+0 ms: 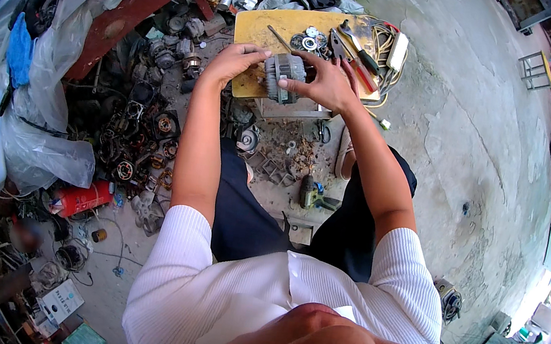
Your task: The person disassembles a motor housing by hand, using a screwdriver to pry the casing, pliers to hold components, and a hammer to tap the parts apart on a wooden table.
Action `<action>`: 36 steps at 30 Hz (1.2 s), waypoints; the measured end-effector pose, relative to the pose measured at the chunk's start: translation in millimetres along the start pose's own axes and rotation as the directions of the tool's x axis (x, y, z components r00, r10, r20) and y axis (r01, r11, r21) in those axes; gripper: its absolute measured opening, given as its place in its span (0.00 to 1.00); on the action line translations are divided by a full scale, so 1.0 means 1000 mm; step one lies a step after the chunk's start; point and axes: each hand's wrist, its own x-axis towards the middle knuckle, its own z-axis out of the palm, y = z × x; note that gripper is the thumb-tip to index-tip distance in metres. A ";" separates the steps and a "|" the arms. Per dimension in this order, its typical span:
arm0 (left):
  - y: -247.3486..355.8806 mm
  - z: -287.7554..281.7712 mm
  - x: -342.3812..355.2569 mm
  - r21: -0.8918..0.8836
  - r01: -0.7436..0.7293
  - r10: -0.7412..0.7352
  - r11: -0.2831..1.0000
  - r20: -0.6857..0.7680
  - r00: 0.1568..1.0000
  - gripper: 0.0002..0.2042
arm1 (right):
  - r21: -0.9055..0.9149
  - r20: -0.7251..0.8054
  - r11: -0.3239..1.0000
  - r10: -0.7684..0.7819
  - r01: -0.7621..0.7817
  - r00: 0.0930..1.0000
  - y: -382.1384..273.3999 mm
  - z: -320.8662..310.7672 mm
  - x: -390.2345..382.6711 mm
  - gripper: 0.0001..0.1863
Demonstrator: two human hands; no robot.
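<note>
A grey finned metal motor housing (282,79) sits at the near edge of a yellow board (256,27) on a low stand. My left hand (235,64) holds the housing from its left side, fingertips at its upper edge. On the other side my right hand (329,84) grips it, thumb across the fins and fingers behind, partly hidden. Just beyond the housing lies a thin rod-like tool (280,37). Several metal rings and small round parts (310,39) rest behind it. To their right are pliers (338,45) and a hammer (362,50) with a dark green grip.
A white power strip (397,51) with coiled cables lies at the board's right end. Between my legs, a cordless drill (309,193) and metal scraps (276,170) lie on the floor. Heaped motor parts (146,120), plastic sheeting (48,156) and a red cylinder (84,199) are at left.
</note>
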 end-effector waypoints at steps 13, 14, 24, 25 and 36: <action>0.007 0.006 0.002 -0.084 0.040 -0.039 0.996 0.020 0.999 0.21 | -0.075 -0.044 0.991 -0.115 0.111 0.992 0.005 0.005 -0.008 0.47; 0.011 0.006 -0.003 -0.045 0.033 -0.032 0.998 0.024 0.999 0.21 | -0.082 -0.051 0.990 -0.122 0.117 0.991 0.008 0.006 -0.008 0.47; 0.016 0.004 -0.014 -0.005 0.027 -0.026 1.000 0.056 0.998 0.22 | -0.114 -0.077 0.981 -0.169 0.160 0.983 0.013 0.010 -0.009 0.47; 0.014 0.004 -0.012 -0.019 0.021 -0.020 1.000 0.057 0.998 0.22 | -0.119 -0.081 0.979 -0.177 0.166 0.981 0.014 0.011 -0.009 0.46; 0.003 0.002 -0.006 0.013 -0.016 0.015 1.000 0.065 0.998 0.23 | -0.086 -0.081 0.984 -0.161 0.154 0.984 0.009 0.009 -0.011 0.46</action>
